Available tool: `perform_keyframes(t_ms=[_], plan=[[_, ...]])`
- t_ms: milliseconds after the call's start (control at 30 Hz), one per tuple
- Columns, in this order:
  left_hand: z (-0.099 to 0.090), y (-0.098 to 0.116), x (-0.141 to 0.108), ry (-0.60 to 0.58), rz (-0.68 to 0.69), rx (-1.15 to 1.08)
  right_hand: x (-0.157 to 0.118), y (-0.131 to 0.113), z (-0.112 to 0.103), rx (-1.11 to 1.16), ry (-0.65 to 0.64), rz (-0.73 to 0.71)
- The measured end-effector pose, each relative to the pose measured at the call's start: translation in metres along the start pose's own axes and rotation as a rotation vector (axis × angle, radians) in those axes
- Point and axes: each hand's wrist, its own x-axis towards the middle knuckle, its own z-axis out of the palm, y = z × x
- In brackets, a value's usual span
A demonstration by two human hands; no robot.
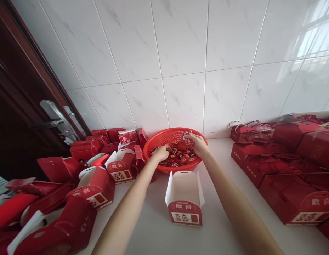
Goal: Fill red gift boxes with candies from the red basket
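Note:
A red plastic basket [156,136] against the wall holds many small wrapped candies [180,156]. My left hand [162,153] reaches over its left side, fingers closed together at the candies; what they pinch, if anything, is too small to tell. At the basket's right side my right hand [197,142] is closed on a red wrapped packet [188,139], above the pile. In front of the basket an open red box [185,207] with a white inside stands upright between my forearms, and no contents show in it.
Many open red boxes [99,187] crowd the left side of the white table [153,230]. Closed red boxes [283,191] with cords are stacked on the right. A tiled wall [180,102] rises behind the basket; a dark door [23,88] is at the far left.

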Motion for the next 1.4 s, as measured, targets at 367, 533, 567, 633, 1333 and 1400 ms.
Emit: perform_keyframes(t_ms=[367, 533, 567, 633, 1333, 1400], plan=[[-0.012, 0.011, 0.028, -0.201, -0.149, 0.09, 0.0, -0.001, 0.001, 0.034, -0.001, 0.008], [-0.01, 0.013, 0.027, -0.17, -0.116, 0.072, 0.001, -0.001, 0.001, 0.036, -0.021, 0.002], [-0.011, 0.014, 0.026, -0.153, -0.104, 0.062, 0.001, 0.0, 0.001, 0.038, -0.024, 0.003], [-0.012, 0.016, 0.023, -0.108, -0.079, 0.029, 0.002, 0.0, 0.001, 0.039, -0.027, 0.007], [-0.017, 0.025, 0.011, 0.175, 0.116, -0.324, 0.004, 0.002, -0.002, 0.04, -0.025, 0.017], [-0.017, 0.026, 0.01, 0.199, 0.149, -0.361, 0.004, 0.002, -0.002, 0.037, -0.031, 0.018]])
